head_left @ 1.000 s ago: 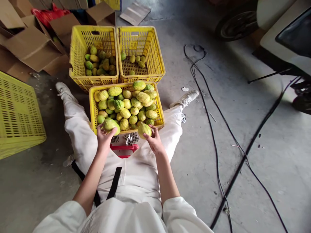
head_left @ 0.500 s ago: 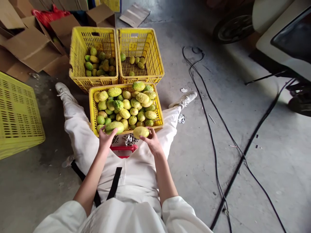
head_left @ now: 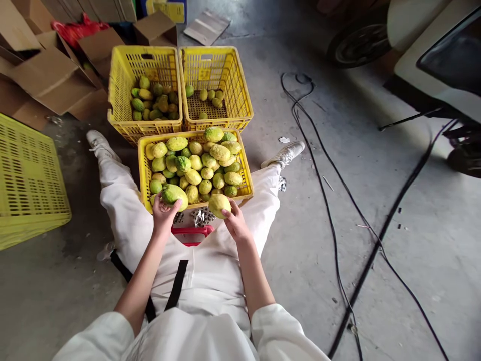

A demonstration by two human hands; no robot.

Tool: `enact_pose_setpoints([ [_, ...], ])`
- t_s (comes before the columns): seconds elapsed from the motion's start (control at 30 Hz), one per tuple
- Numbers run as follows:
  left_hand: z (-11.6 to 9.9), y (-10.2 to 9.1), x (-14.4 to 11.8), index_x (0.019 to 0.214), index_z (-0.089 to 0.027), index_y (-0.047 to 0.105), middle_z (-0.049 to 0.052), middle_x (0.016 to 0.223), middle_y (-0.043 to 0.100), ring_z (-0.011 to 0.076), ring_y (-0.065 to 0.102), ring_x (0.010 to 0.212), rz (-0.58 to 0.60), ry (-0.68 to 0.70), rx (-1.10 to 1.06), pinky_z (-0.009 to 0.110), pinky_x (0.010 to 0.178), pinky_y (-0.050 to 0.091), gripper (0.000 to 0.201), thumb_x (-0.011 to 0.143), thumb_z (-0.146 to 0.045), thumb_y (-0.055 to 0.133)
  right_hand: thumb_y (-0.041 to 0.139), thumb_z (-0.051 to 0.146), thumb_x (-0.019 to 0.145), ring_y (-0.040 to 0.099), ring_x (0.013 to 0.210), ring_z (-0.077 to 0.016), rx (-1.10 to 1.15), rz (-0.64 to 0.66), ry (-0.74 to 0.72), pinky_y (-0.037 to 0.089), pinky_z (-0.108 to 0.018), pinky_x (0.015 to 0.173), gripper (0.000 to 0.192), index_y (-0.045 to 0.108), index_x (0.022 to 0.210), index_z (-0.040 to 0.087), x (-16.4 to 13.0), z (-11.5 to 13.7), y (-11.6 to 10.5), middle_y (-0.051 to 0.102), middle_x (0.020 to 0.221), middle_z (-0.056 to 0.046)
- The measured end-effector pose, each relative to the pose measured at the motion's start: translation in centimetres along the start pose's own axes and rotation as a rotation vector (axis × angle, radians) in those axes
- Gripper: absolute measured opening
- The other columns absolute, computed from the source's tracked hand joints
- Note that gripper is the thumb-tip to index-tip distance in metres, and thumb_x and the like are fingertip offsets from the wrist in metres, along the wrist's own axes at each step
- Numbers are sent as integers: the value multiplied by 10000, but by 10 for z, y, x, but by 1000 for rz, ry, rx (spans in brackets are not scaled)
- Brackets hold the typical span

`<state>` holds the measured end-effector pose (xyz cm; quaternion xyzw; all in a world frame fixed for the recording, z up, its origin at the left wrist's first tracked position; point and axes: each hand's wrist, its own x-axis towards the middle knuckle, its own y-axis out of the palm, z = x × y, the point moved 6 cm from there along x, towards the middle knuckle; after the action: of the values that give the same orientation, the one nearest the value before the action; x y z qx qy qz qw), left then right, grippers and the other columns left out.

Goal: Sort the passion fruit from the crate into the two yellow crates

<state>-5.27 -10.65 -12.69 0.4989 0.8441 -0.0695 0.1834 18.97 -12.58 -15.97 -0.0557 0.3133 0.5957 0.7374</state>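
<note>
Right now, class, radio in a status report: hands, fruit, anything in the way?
Left hand holds a green fruit. Right hand holds a yellow fruit. Both at the near rim of the full crate. Nothing blocks the two far crates.

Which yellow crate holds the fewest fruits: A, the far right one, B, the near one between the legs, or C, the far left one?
A: the far right crate shows mostly bare floor with a handful of fruits, while the far left crate holds a thicker pile and the near crate is heaped.

Matt, dimpled green-yellow oval fruits (head_left: 195, 168) fill a perforated yellow plastic crate (head_left: 142, 165) on rough grey concrete floor (head_left: 319, 240), brown cardboard boxes (head_left: 48, 75) at ten o'clock.
</note>
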Motion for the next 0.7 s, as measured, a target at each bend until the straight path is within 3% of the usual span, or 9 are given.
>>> enact_pose_setpoints([
  [0.17,8,-3,-1,1150,-266,463,44,1059,650,218,656,1027,-25,-18,-3,413,951,520,770,535,-402,907,826,499,559,629,1086,-274,55,73,-46,518,-415,974,595,597,1061,276,-4,5,5,690,1072,-46],
  [0.33,12,-4,0,1064,-244,496,52,1059,631,212,641,1011,-62,-18,-6,393,932,518,698,533,-398,922,864,438,534,632,1053,-248,53,86,-60,543,-409,939,755,512,1195,339,-7,10,10,638,1160,-26],
  [0.5,13,-9,1,999,-237,525,42,1033,621,205,646,954,-81,-27,64,376,870,537,650,530,-419,936,881,366,538,634,1026,-233,-1,129,-55,529,-386,947,644,540,1082,312,-8,9,14,636,1089,-7],
  [0.7,10,-7,-1,1082,-253,551,53,1116,638,238,650,1064,-63,5,149,447,995,504,657,559,-363,934,896,341,537,617,912,-192,-38,129,-32,535,-324,808,607,461,959,303,-7,5,12,619,967,28],
])
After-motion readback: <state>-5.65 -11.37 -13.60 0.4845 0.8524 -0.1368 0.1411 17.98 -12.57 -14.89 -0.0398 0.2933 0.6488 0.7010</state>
